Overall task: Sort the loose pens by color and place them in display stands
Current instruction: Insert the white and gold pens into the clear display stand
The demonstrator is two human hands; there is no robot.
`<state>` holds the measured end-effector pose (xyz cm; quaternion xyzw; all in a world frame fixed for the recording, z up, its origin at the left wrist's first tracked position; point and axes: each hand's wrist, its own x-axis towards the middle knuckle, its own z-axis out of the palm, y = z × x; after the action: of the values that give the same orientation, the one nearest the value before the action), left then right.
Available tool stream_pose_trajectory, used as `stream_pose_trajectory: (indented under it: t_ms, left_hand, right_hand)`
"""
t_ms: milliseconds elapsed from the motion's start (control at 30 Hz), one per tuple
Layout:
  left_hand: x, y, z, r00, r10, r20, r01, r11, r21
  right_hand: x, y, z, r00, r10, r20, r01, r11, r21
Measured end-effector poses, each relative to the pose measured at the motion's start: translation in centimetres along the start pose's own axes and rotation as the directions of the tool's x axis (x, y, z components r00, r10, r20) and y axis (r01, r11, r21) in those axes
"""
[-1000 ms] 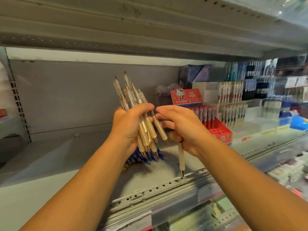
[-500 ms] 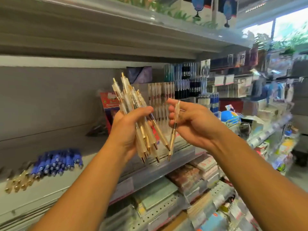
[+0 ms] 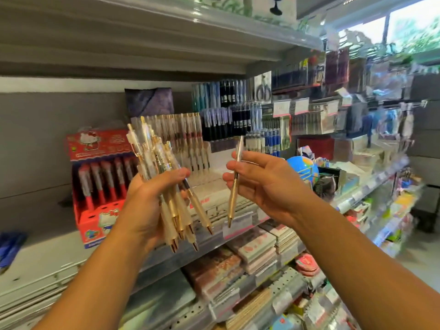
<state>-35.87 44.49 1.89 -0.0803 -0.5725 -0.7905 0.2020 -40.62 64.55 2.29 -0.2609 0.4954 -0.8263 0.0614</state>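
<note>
A grey shop shelf (image 3: pixel 42 256) carries a red cartoon-cat display stand (image 3: pixel 100 142) of red pens and, beside it, a clear stand (image 3: pixel 188 139) of gold-tipped pens, partly screened by raised hands. The left hand (image 3: pixel 147 206) grips a fanned bundle of gold pens (image 3: pixel 176 210), tips down. The right hand (image 3: pixel 264 186) pinches a single gold pen (image 3: pixel 233 194) just apart from the bundle. Loose blue pens (image 3: pixel 10 246) lie at the shelf's left end.

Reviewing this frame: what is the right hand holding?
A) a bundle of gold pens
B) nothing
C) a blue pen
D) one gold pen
D: the right hand pinches a single gold pen, tip down, while the left hand holds the bundle of gold pens.
</note>
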Motion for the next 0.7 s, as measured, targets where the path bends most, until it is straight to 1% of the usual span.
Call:
stream_pose_trajectory:
  t_ms: [133,333,433,567,700]
  left_hand:
    - [3.5,-1.1,0.0,0.997,0.076,-0.029,-0.076,0.997,0.019]
    - [8.9,-1.4,0.3,0.989,0.144,-0.042,-0.141,0.989,0.048]
    - [10.4,-1.4,0.5,0.979,0.196,-0.047,-0.190,0.976,0.108]
    - [11.5,-1.3,0.5,0.966,0.246,-0.073,-0.230,0.956,0.181]
    - [11.7,-1.6,0.3,0.931,0.330,-0.156,-0.278,0.918,0.283]
  right_hand:
    - [4.0,1.0,-1.5,0.999,-0.032,-0.013,0.031,0.999,-0.038]
    - [10.7,2.2,-2.4,0.996,-0.078,0.036,0.082,0.990,-0.116]
    - [13.3,2.4,-2.4,0.987,-0.131,0.098,0.148,0.969,-0.199]
    - [16.6,3.2,-2.1,0.966,-0.217,0.141,0.248,0.931,-0.267]
    - [19.7,4.7,-1.7,0.923,-0.338,0.181,0.383,0.846,-0.371]
